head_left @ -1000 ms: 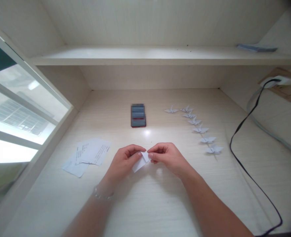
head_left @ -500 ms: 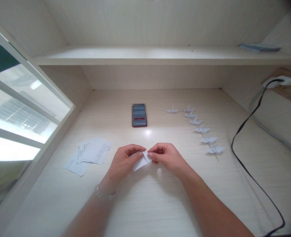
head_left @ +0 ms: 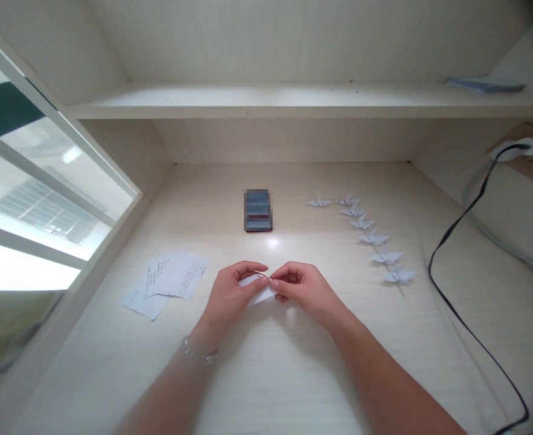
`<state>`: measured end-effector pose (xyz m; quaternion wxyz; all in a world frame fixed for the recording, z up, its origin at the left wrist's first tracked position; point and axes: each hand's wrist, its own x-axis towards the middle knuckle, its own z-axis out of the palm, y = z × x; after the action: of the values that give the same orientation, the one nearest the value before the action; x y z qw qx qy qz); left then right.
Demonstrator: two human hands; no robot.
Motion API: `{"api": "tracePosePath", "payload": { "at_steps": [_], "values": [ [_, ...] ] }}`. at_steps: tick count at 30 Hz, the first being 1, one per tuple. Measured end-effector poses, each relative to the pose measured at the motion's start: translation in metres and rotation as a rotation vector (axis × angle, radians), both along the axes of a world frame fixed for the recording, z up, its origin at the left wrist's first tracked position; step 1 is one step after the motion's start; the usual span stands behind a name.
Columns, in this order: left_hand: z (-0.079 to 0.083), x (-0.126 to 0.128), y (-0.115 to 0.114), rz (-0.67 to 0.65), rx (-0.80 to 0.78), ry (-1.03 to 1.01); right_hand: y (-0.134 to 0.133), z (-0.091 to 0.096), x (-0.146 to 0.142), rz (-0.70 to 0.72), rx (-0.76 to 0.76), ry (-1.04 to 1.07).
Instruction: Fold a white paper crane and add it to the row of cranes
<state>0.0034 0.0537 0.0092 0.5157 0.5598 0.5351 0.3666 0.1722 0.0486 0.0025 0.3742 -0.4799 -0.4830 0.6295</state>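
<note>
A small folded white paper [head_left: 261, 296] is held between my two hands just above the desk [head_left: 266, 368]. My left hand [head_left: 236, 287] grips its left side, thumb on top and fingers curled behind. My right hand [head_left: 302, 287] pinches the right corner between thumb and forefinger. The two thumb tips nearly meet at the paper's upper edge. My fingers hide part of the folds. Several finished white paper cranes [head_left: 373, 238] stand in a curved row to the right of my right hand.
Loose paper sheets with print [head_left: 175, 278] lie overlapping on the left. A dark phone-like object [head_left: 258, 210], its face pixelated, lies beyond my hands. A black cable [head_left: 447, 235] runs down the right side from a wall socket [head_left: 529, 151]. A shelf [head_left: 266, 112] spans the back.
The folded paper's visible part has become narrower, its lower edge rising toward my thumbs. My left hand's thumb has shifted slightly toward the right hand. The whole view has moved a little.
</note>
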Motion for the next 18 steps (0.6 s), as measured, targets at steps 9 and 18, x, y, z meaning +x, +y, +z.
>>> {"api": "tracePosePath", "payload": {
  "at_steps": [9, 18],
  "values": [
    [-0.0014, -0.0006, 0.0004, 0.010, -0.043, -0.044, -0.0015, -0.0013, -0.0018, -0.035, -0.003, 0.003],
    [-0.0003, -0.0014, 0.0017, 0.037, -0.036, -0.006, -0.0020, -0.0025, -0.0068, -0.075, -0.001, -0.021]
  ]
}}
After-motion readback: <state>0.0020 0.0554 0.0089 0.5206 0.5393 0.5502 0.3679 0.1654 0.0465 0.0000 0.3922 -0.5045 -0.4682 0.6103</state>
